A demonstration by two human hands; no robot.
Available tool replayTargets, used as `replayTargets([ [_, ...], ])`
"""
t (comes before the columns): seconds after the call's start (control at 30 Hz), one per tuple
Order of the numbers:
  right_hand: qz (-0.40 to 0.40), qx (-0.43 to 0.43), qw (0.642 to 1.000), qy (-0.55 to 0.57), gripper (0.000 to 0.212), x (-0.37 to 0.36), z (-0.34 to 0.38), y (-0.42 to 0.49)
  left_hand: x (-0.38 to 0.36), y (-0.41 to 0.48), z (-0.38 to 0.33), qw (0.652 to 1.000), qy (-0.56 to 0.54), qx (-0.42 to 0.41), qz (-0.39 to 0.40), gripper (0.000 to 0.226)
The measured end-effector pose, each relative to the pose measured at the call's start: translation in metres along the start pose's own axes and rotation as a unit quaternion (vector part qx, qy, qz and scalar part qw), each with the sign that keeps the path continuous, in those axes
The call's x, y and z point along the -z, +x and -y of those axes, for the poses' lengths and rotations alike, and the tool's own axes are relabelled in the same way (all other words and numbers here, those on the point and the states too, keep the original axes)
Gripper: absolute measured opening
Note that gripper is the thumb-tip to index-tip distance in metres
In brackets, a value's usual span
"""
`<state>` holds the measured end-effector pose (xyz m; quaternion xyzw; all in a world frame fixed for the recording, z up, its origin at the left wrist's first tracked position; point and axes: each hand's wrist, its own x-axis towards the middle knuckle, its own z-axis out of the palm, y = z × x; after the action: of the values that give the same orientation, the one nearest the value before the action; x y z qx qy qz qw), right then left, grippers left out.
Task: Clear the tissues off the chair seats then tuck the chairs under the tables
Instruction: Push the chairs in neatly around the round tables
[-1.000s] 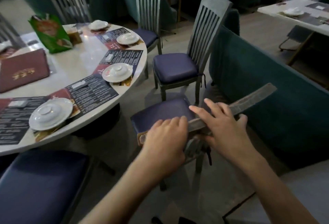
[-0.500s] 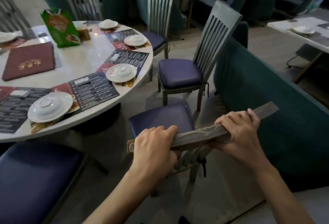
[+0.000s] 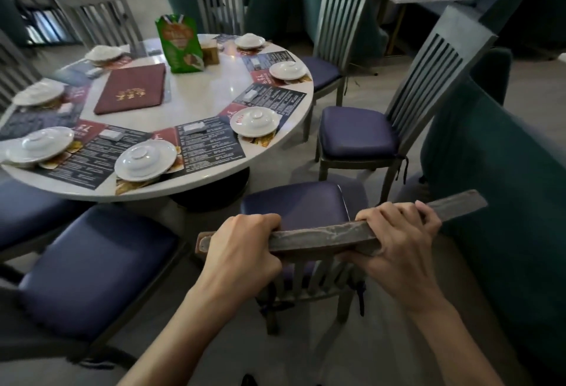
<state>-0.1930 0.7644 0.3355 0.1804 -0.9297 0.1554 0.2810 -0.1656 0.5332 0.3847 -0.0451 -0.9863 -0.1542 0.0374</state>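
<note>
A grey wooden chair with a purple seat (image 3: pixel 294 205) stands right in front of me, facing the round white table (image 3: pixel 196 100). My left hand (image 3: pixel 242 254) grips the left end of its top rail (image 3: pixel 321 235) and my right hand (image 3: pixel 401 244) grips the rail further right. The front of the seat lies near the table's edge. No tissue shows on this seat. A second chair (image 3: pixel 358 137) stands to the right, pulled away from the table, seat bare.
Another purple seat (image 3: pixel 92 266) sits at lower left, and more chairs ring the table. White plates (image 3: pixel 144 159), dark menu mats, a maroon menu folder (image 3: pixel 131 88) and a green bag (image 3: pixel 180 45) lie on the table. A teal sofa back (image 3: pixel 502 177) runs close on the right.
My right hand went from lying flat on the rail to gripping it. The chair has moved forward toward the table, and my view has swung left and up.
</note>
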Motion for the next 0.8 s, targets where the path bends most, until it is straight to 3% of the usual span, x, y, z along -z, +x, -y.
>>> replayTargets([
  [0.5, 0.024, 0.077, 0.993, 0.084, 0.046, -0.054, 0.060, 0.053, 0.029, -0.014, 0.061, 0.990, 0.003, 0.140, -0.020, 0.015],
  [0.67, 0.027, 0.066, 0.993, 0.094, 0.049, -0.062, 0.071, 0.056, 0.036, -0.011, 0.072, 0.990, 0.005, 0.142, 0.005, 0.013],
  [0.8, 0.032, 0.067, 0.993, 0.096, 0.049, -0.062, 0.072, 0.056, 0.034, -0.010, 0.072, 0.992, 0.015, 0.128, 0.004, 0.027],
])
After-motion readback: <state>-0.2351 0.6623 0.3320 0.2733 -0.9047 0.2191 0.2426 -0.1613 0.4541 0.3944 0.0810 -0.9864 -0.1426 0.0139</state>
